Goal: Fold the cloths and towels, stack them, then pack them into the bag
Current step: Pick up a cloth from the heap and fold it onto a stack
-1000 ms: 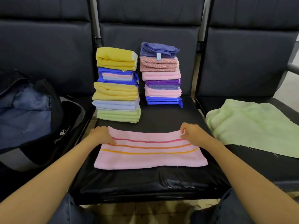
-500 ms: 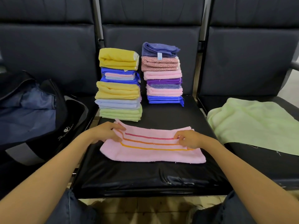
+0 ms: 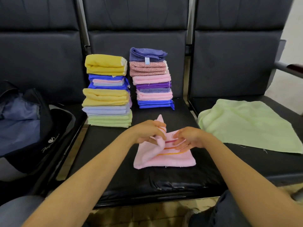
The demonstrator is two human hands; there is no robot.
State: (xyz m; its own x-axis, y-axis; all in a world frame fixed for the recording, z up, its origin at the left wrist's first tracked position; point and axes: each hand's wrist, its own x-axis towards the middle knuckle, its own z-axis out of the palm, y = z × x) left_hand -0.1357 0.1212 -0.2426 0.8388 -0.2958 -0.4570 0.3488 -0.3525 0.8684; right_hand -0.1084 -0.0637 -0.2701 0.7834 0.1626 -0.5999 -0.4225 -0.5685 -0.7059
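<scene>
A pink towel with red and orange stripes (image 3: 170,158) lies on the middle black seat (image 3: 164,181). My left hand (image 3: 147,132) grips its left end, lifted and carried over toward the right, with a pink corner sticking up behind the fingers. My right hand (image 3: 188,137) pinches the towel's right upper edge close beside the left hand. Behind them stand two stacks of folded cloths: a left stack (image 3: 107,90) topped by a yellow one, and a right stack (image 3: 151,79) topped by a blue one. An open dark bag (image 3: 24,128) sits on the left seat.
A light green towel (image 3: 249,125) lies spread flat on the right seat. Black seat backs rise behind the stacks. A metal armrest (image 3: 288,69) juts out at the far right. My knees show at the bottom edge.
The pink towel lay stretched wide with my hands at its two ends. My left hand has brought the left end across to the right hand, halving the towel's width.
</scene>
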